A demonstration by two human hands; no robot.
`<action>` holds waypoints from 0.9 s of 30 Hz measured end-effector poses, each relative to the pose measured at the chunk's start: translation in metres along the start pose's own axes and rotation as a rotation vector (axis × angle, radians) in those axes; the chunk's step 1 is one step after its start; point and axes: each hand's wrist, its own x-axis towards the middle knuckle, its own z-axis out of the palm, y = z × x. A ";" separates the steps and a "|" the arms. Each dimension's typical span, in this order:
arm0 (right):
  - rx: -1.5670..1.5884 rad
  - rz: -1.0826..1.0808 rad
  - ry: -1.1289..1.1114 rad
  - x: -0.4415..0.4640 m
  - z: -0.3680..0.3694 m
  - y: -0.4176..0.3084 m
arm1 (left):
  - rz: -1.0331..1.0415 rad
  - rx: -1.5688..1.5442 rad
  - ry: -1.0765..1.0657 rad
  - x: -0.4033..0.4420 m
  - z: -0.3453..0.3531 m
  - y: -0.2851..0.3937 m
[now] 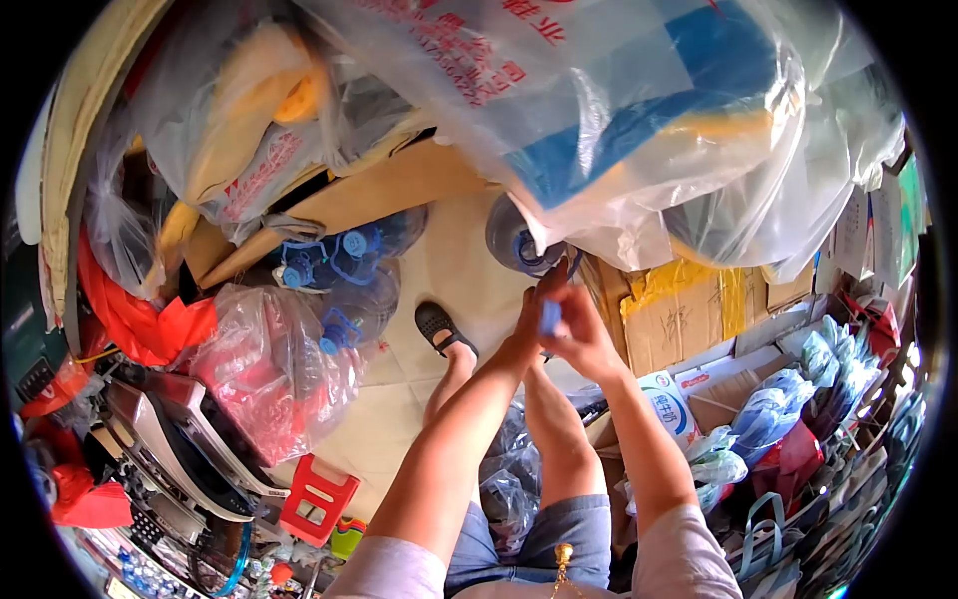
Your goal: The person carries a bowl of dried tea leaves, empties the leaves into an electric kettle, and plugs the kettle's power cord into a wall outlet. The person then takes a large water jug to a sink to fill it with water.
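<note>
In the middle of the head view, a large clear plastic water bottle [506, 228] stands on the floor with a blue handle ring [527, 246] at its neck. My left hand [535, 311] is right beside that neck, fingers closed and turned away; whether it grips the handle is hidden. Close against it, my right hand [582, 334] is bent round a small blue piece [550, 318], blurred, like a bottle cap. More clear bottles with blue caps [356, 243] and handles lie left of my hands.
A big clear bag [639, 120] of blue and yellow goods hangs overhead, near the bottle. Right stand taped cardboard boxes [679, 309] and bundles of bags [773, 404]. On the left are a pink-filled bag [279, 364], a red plastic stool [317, 499] and a cardboard flap [384, 190].
</note>
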 end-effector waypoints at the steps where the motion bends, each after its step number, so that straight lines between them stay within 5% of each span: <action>1: 0.264 0.110 -0.062 -0.020 -0.004 -0.011 | -0.091 -0.058 0.008 0.003 -0.007 0.018; 2: 0.345 0.154 -0.070 -0.038 -0.009 -0.021 | -0.218 0.290 -0.134 0.011 -0.021 0.058; 9: 0.568 0.225 0.051 -0.147 -0.022 -0.037 | -0.316 0.057 0.030 0.004 -0.052 0.094; 15: 0.709 0.336 0.345 -0.206 -0.007 -0.033 | -0.382 0.341 -0.013 -0.026 -0.093 0.111; 27: 0.640 0.467 0.325 -0.235 0.019 -0.034 | -0.137 0.601 -0.083 -0.247 -0.169 0.342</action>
